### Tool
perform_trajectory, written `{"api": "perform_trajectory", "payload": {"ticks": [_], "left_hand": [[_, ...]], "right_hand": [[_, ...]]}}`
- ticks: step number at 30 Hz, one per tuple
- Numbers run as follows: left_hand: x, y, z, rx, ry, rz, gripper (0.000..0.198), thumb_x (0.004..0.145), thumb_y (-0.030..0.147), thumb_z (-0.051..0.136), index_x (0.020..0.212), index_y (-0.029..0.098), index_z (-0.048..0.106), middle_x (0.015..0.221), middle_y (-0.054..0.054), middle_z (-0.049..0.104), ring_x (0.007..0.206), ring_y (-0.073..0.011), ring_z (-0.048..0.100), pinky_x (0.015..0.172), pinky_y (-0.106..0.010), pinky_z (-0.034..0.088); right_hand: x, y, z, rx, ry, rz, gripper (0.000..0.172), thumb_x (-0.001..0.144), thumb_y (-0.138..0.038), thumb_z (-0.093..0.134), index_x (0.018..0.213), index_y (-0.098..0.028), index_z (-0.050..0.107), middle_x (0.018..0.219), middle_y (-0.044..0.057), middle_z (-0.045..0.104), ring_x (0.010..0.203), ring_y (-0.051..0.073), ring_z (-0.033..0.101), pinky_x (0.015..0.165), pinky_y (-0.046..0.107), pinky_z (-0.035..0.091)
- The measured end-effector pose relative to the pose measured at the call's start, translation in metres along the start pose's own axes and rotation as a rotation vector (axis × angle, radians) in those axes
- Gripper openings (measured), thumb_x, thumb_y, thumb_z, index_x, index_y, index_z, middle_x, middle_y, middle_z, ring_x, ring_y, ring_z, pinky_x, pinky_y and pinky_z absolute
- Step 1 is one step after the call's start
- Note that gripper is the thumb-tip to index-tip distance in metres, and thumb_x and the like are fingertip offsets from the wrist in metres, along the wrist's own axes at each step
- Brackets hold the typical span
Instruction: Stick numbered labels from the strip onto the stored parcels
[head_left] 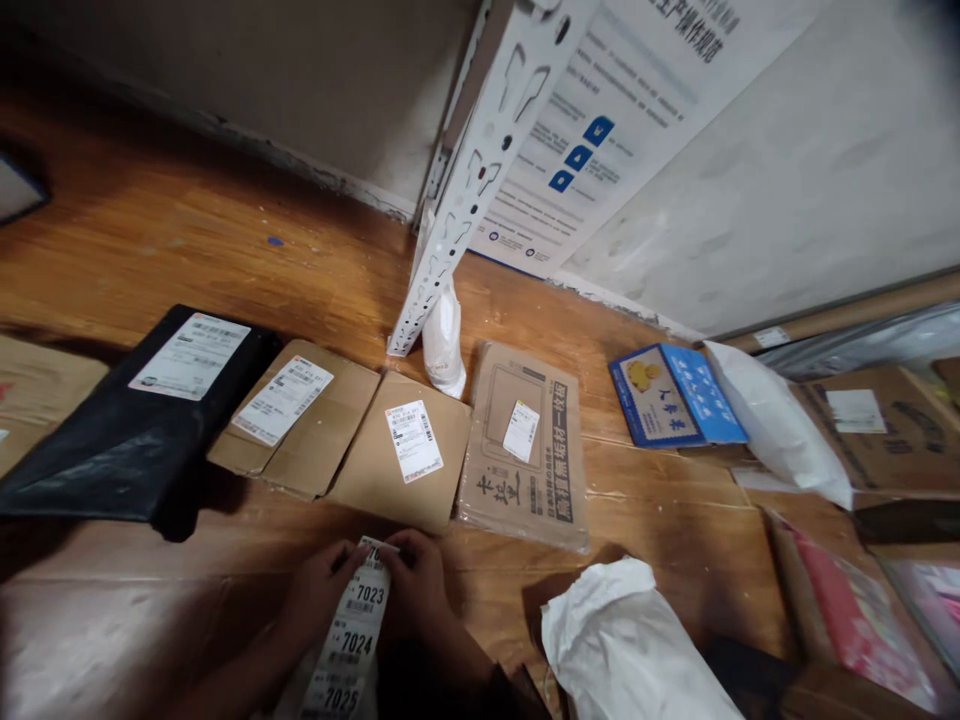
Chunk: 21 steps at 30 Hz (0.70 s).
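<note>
The left hand (319, 588) and right hand (422, 578) pinch the label strip's (352, 642) top end between their fingers (403, 560), where a crooked pull could tear through a printed number (370, 594).

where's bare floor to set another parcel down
Widest is the wood-grain floor behind the black mailer bag, up to the wall, with a small blue scrap on it. A smaller patch lies between the flat printed carton, blue box and foreground white parcel. Crowded: the row from mailer bag to carton, and the right edge by the cardboard box.
</note>
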<state>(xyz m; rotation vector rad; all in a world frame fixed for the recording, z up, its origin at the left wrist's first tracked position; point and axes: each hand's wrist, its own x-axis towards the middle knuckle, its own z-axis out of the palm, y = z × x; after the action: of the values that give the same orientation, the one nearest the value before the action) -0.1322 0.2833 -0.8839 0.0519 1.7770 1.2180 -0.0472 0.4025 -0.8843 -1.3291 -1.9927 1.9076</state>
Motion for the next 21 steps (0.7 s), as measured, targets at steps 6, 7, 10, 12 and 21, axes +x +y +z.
{"api": "perform_trajectory", "payload": {"ticks": [6,7,10,12,21], "left_hand": [[0.006,0.002,-0.006,-0.133,-0.117,-0.038,0.044,0.052,0.049,0.066,0.081,0.015,0.069,0.077,-0.007,0.075,0.073,-0.0263,0.067,0.064,-0.032,0.051],[0.006,0.002,-0.007,-0.126,-0.113,-0.046,0.045,0.053,0.050,0.065,0.080,0.014,0.069,0.076,-0.008,0.075,0.072,-0.0263,0.067,0.063,-0.032,0.051],[0.006,0.000,-0.011,-0.118,-0.111,-0.060,0.049,0.053,0.051,0.065,0.082,0.012,0.070,0.076,-0.009,0.075,0.071,-0.0263,0.068,0.063,-0.033,0.051],[0.006,-0.003,-0.012,-0.140,-0.133,-0.072,0.051,0.053,0.051,0.065,0.084,0.011,0.070,0.077,-0.009,0.075,0.071,-0.0259,0.068,0.063,-0.033,0.051],[0.014,-0.018,-0.016,-0.158,-0.246,-0.055,0.056,0.050,0.046,0.068,0.096,0.013,0.068,0.086,-0.009,0.075,0.077,-0.0261,0.069,0.066,-0.034,0.052]], "right_hand": [[0.000,0.011,0.010,0.031,0.078,-0.026,0.019,0.071,-0.034,0.062,0.080,-0.018,0.065,0.074,0.004,0.070,0.068,0.019,0.063,0.062,0.030,0.051],[0.000,0.011,0.010,0.022,0.086,-0.036,0.019,0.072,-0.034,0.062,0.081,-0.018,0.066,0.074,0.005,0.070,0.069,0.019,0.063,0.064,0.031,0.051],[-0.002,0.009,0.008,-0.041,0.117,-0.094,0.016,0.072,-0.032,0.065,0.078,-0.019,0.070,0.077,0.005,0.070,0.074,0.020,0.064,0.070,0.033,0.051],[-0.004,0.006,0.007,-0.094,0.138,-0.147,0.011,0.071,-0.029,0.066,0.076,-0.020,0.072,0.078,0.004,0.069,0.076,0.020,0.063,0.073,0.033,0.051],[-0.006,0.002,0.011,-0.241,0.166,-0.279,0.012,0.076,-0.021,0.062,0.079,-0.022,0.074,0.077,0.003,0.066,0.077,0.018,0.061,0.071,0.030,0.050]]}}
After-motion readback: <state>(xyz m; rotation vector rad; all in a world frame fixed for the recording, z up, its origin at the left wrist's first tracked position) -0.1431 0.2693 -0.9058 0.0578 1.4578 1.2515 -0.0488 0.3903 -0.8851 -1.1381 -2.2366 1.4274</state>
